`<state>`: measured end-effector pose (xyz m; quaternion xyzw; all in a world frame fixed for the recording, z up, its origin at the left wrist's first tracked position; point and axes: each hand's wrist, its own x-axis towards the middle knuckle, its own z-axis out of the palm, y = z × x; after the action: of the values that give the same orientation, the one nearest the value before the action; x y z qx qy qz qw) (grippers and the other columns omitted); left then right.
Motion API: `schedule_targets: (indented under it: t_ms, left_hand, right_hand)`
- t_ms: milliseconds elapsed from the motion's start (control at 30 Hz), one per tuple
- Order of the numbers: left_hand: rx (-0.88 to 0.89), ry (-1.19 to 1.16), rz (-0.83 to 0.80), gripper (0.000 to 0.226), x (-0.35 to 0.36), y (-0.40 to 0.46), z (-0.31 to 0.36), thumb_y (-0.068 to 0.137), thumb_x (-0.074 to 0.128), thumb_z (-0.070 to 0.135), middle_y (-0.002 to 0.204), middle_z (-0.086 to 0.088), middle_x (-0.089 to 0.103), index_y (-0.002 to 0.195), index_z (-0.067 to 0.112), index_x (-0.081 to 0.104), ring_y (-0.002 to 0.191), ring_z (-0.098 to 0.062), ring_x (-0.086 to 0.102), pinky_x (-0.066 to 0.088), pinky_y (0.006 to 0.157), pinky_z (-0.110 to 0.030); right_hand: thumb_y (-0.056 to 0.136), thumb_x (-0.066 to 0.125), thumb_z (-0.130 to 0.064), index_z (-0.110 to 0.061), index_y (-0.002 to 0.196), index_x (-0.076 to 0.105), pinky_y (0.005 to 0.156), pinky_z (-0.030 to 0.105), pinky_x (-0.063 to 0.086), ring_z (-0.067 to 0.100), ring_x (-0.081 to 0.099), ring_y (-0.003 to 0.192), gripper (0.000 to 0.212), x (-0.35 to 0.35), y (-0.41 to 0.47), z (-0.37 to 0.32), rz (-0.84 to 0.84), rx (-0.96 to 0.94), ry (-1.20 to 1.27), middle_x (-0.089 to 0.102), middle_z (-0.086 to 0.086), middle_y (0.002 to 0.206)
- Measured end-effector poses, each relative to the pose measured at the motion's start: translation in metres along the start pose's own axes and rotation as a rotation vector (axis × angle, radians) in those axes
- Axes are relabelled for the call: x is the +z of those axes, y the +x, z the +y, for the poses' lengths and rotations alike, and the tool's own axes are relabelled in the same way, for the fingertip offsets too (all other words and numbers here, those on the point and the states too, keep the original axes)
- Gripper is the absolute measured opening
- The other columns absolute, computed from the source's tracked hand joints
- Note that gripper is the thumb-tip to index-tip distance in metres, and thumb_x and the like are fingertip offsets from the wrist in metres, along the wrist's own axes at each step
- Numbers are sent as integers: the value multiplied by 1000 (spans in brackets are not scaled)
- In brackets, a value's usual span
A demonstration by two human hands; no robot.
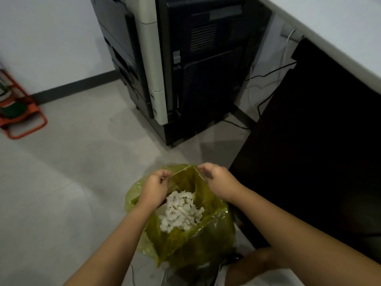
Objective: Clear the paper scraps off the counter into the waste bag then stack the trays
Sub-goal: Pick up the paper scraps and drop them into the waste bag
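Observation:
A yellow-green translucent waste bag [210, 242] stands open on the grey floor in front of me. A heap of white paper scraps [181, 211] lies inside it. My left hand [154, 186] pinches the far rim of the bag on the left side. On the right side of the same rim, my right hand [218, 180] grips the plastic with curled fingers. Both hands hold the mouth of the bag apart. No trays are in view.
A large dark copier [185, 65] stands ahead against the wall. The white counter [340, 27] runs along the upper right, with its dark front panel [319, 151] below and cables [268, 79] behind. An orange metal frame [22, 116] sits at the far left.

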<state>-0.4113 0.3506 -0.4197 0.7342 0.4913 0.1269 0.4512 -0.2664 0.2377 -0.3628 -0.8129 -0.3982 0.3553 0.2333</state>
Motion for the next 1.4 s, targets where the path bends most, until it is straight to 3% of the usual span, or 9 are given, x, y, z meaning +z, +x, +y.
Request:
schedule_targets:
  t_ms: [100,200,333,500,667,833,1000,1200,1400]
  left_hand:
    - [122,-74,80,26,-7,-5,30,92,48,-1,108,0,61,104,13,66,101,-12,57,43,90,-17]
    - [302,-30,141,30,-18,-16,67,88,49,-4,103,3,59,102,15,67,95,-6,54,36,77,-1]
    - [594,-1,220,32,-36,-44,128,83,52,-6,94,18,54,99,18,68,96,-11,53,42,85,-25]
    - [950,40,291,34,-51,-96,214,79,50,-7,92,17,56,95,19,67,93,-4,51,38,85,-15]
    - [1185,14,281,32,-35,-148,302,79,52,-9,92,15,58,91,17,67,94,0,52,41,84,-22]
    - [1360,43,134,26,29,-191,382,81,49,5,94,12,59,93,22,64,94,-5,51,39,84,-19]
    - [1448,123,-74,25,126,-214,454,83,54,2,94,10,55,97,19,66,90,-4,49,35,80,-11]
    - [1359,201,-294,28,228,-219,521,86,55,9,107,0,55,113,13,62,103,-13,51,37,91,-17]
    - [1433,508,-319,45,291,-198,555,83,63,40,121,2,50,123,21,54,115,-15,42,38,99,-32]
  right_hand:
    - [94,48,-9,-23,130,50,97,29,45,17,51,119,38,-19,-10,-15,48,-62,-1,52,0,131]
    - [94,46,-7,-23,132,48,95,24,43,13,51,117,41,-42,-31,-35,107,-165,2,52,-2,128]
    - [95,46,-12,-29,141,34,91,23,44,9,51,111,50,-77,-73,-59,210,-298,33,52,-4,124]
    - [93,50,-12,-24,138,40,85,20,39,5,47,93,48,-133,-139,-78,432,-457,-78,55,-1,118]
    - [94,47,-12,-18,130,50,86,18,36,8,50,96,37,-209,-224,-73,682,-515,-175,58,-1,117]
    - [95,42,-11,-15,126,54,91,21,38,10,52,107,33,-290,-292,-24,903,-380,-216,57,0,124]
    - [93,42,-4,-11,121,58,95,25,40,20,54,111,32,-355,-337,59,1099,-127,-167,57,7,121]
    - [88,40,6,-8,125,53,95,27,38,23,50,115,42,-378,-355,155,1187,168,-82,52,10,124]
    - [88,49,-2,-10,125,46,96,26,36,21,42,119,38,-395,-330,201,1166,261,-126,46,7,127]
